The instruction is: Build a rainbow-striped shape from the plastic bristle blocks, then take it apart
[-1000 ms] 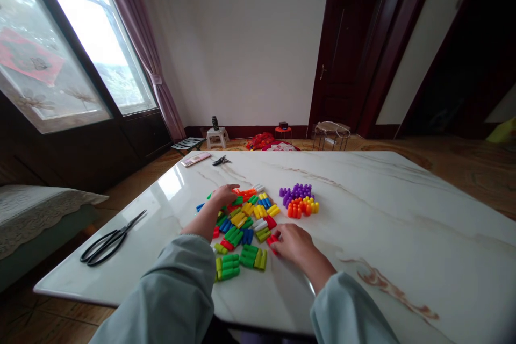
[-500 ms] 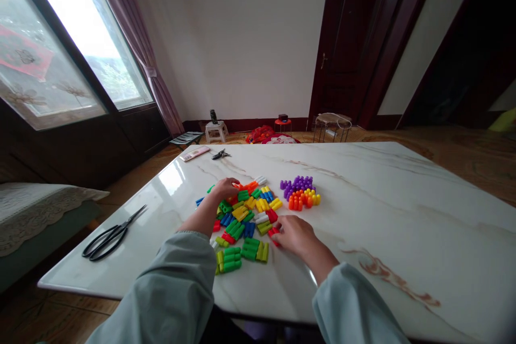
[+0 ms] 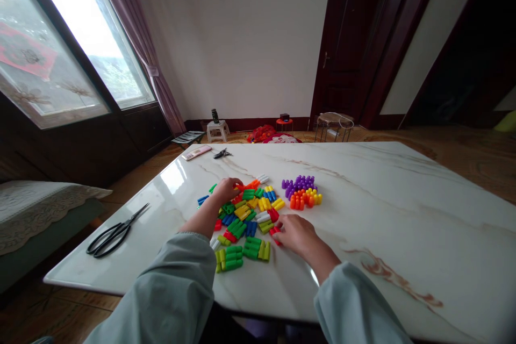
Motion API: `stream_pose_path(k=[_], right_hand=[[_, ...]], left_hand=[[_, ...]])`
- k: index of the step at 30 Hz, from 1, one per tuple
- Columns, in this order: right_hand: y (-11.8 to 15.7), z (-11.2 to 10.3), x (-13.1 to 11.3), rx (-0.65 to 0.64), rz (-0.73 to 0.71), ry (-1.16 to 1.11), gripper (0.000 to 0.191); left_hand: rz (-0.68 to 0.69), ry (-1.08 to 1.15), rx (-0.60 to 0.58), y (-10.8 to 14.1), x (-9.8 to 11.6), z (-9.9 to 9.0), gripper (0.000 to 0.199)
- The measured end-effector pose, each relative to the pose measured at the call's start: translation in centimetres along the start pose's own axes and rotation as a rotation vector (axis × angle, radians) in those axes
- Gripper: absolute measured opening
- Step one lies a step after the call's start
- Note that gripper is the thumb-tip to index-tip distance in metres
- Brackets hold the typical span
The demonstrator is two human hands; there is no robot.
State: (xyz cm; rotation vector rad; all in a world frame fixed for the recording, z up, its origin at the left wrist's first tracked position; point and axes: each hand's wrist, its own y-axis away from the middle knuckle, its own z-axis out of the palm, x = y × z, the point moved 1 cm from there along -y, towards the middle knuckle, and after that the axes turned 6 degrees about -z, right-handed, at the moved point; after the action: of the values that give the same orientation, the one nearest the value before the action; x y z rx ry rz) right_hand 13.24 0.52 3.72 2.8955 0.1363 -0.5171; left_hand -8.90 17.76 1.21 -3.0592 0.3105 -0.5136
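You have both forearms reaching forward over the tabletop (image 3: 363, 188), grey-green sleeves (image 3: 173, 274) bunched above the wrists. Your left hand (image 3: 226, 189) is stretched farther out, palm downward over the far left part of the pile of coloured blocks (image 3: 243, 212), its wrist above the pile's near left edge. Those fingers bend down and to the right, the tips reaching the orange blocks (image 3: 252, 185); the back of the hand hides much of the contact, so you cannot tell whether they pinch one. Your right hand (image 3: 297, 232) lies lower and nearer to you at the pile's right edge, angled inward from the right, its fingers curled with the thumb on the near side. A small red block (image 3: 275, 235) sits right at those fingertips, partly covered by them; they touch it, but whether they grip it firmly cannot be made out. Just beyond that block, to the left, lie a lime block (image 3: 265, 226) and a white-and-red pair (image 3: 263, 217). Two green-and-lime groups (image 3: 257, 249) lie at the pile's near side, between your forearms. Past your right hand, apart from the pile, stands a cluster of purple blocks (image 3: 299, 185), with orange and yellow ones (image 3: 301, 201) against its near side, all with knobs up.
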Motion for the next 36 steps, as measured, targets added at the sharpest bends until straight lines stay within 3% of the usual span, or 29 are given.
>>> stream_pose_path(k=[5,9,12,14,17,22,24,28,36], right_hand=[[0.2,-0.2,0.0,0.009,-0.011,-0.016,0.027],[0.4,-0.5,0.1,0.038,-0.018,-0.030,0.025],[0.4,-0.5,0.3,0.089,-0.021,-0.059,0.021],[0.2,-0.5,0.4,0.174,-0.038,-0.121,0.017],[-0.1,-0.5,0.3,0.337,-0.112,-0.349,0.018],[0.3,-1.2,-0.6,0.626,-0.373,-0.743,0.047],[0.8,-1.6,-0.9,0.718,-0.514,-0.725,0.056],[1.3,-2.0,-0.6,0.770,-0.722,-0.583,0.052],[0.6,-1.7,0.6,0.726,-0.694,-0.579,0.030]], left_hand=[[-0.017,0.155,0.155,0.5,0.5,-1.0,0.029],[-0.211,0.644,0.192,1.3,1.4,-2.1,0.036],[-0.367,1.113,0.076,3.0,3.2,-2.9,0.038],[-0.464,1.344,-0.043,4.8,5.0,-3.3,0.028],[-0.559,1.686,-0.309,8.0,8.1,-3.9,0.012],[-0.589,1.847,-0.439,12.7,12.4,-4.5,0.016],[-0.604,1.849,-0.448,13.7,13.4,-4.3,0.018],[-0.609,1.739,-0.430,14.3,13.9,-3.7,0.018],[-0.550,1.631,-0.532,13.9,13.2,-2.2,0.019]])
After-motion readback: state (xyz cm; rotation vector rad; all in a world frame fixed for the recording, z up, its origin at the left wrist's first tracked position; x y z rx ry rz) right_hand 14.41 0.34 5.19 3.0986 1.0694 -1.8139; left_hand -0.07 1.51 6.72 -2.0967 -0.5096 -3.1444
